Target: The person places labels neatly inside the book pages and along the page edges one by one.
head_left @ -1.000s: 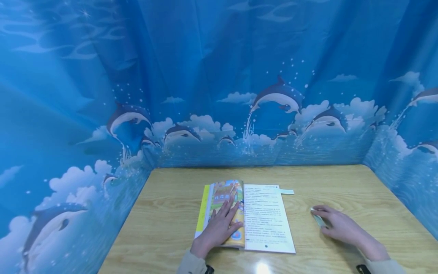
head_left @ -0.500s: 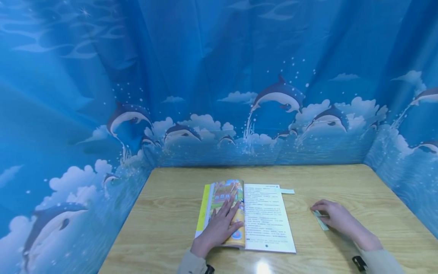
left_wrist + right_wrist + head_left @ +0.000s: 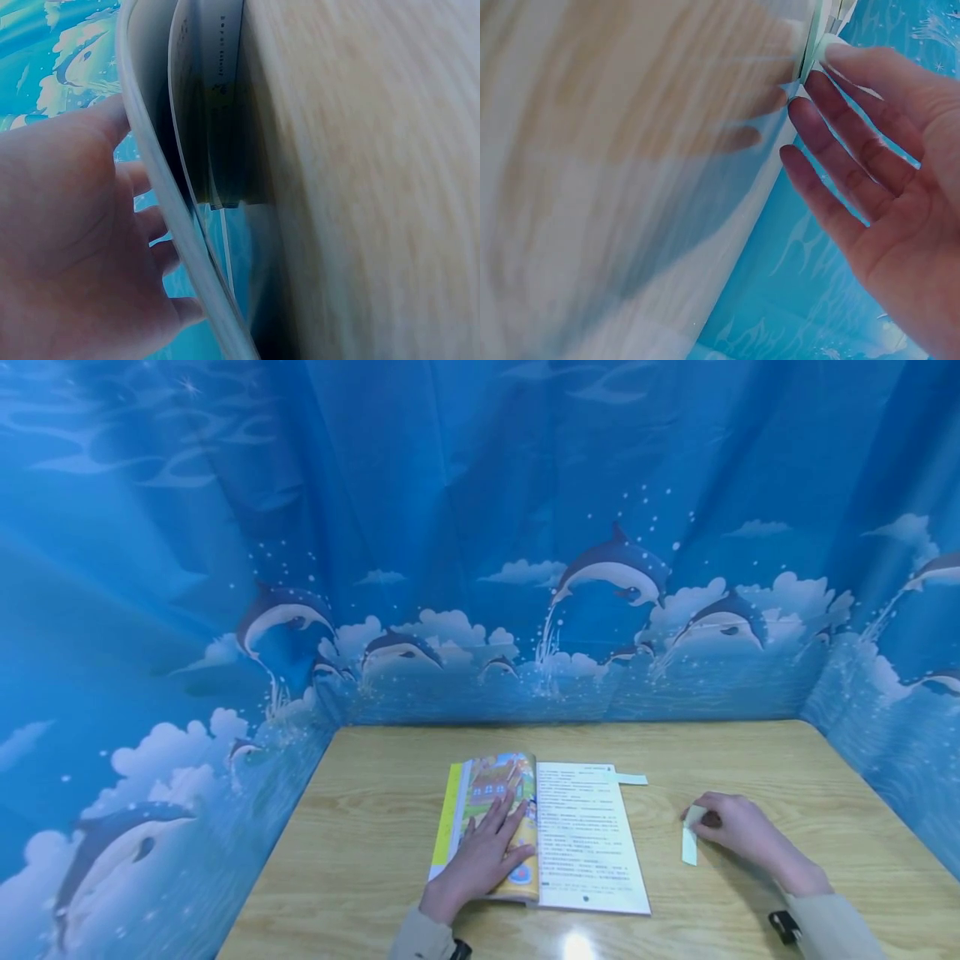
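An open book (image 3: 592, 852) lies on the wooden table, a colourful picture on its left page and printed text on its right. My left hand (image 3: 486, 856) rests on the left page with its fingers spread. In the left wrist view, that hand (image 3: 82, 232) is beside the book's page edges (image 3: 176, 202). To the right of the book, my right hand (image 3: 738, 831) pinches a pale green paper strip (image 3: 689, 847) by its upper end. The right wrist view has the strip (image 3: 812, 45) at the thumb and fingertips, the other fingers of this hand (image 3: 900, 165) loosely extended.
A second pale green strip (image 3: 632, 779) sticks out from the right page's upper edge. The wooden table (image 3: 360, 827) extends around the book. A blue curtain (image 3: 450, 527) printed with dolphins stands behind and at the sides.
The paper strip in my right hand has swung from slanting to nearly lengthwise, pointing towards me, and shows more of its face. My right hand has shifted slightly. My left hand stays put.
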{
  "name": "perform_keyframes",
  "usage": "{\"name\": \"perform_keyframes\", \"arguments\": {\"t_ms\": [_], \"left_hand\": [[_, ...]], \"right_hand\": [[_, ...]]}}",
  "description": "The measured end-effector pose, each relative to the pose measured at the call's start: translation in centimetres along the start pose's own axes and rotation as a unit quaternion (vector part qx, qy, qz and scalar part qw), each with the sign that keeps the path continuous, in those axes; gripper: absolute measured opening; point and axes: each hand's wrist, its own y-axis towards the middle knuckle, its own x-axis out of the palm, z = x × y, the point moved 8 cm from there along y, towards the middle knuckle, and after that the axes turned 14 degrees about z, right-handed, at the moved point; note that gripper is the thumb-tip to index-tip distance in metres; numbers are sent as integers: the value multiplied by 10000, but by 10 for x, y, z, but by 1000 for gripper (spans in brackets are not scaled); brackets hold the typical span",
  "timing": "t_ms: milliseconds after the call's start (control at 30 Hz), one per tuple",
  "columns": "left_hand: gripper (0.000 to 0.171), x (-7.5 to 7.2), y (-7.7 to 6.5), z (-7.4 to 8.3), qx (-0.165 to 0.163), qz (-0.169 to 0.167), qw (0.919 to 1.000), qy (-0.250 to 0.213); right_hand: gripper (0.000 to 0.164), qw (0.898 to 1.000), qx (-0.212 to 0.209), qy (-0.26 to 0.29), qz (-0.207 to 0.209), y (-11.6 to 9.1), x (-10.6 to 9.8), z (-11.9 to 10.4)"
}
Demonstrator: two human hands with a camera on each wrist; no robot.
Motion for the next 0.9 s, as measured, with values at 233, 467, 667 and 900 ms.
{"name": "perform_keyframes", "arguments": {"t_ms": [233,467,667,900], "left_hand": [[70,0,1,1,22,30,10000,5],[70,0,1,1,26,39,10000,-13],[70,1,0,0,-35,-29,10000,8],[70,-1,0,0,-29,-2,10000,14]], "right_hand": [[39,9976,524,117,-435,-1,5,0],[38,9976,443,-336,-414,5,10,-7],[21,9984,355,-343,-292,6,10,-7],[19,9995,161,-286,42,7,4,-10]]}}
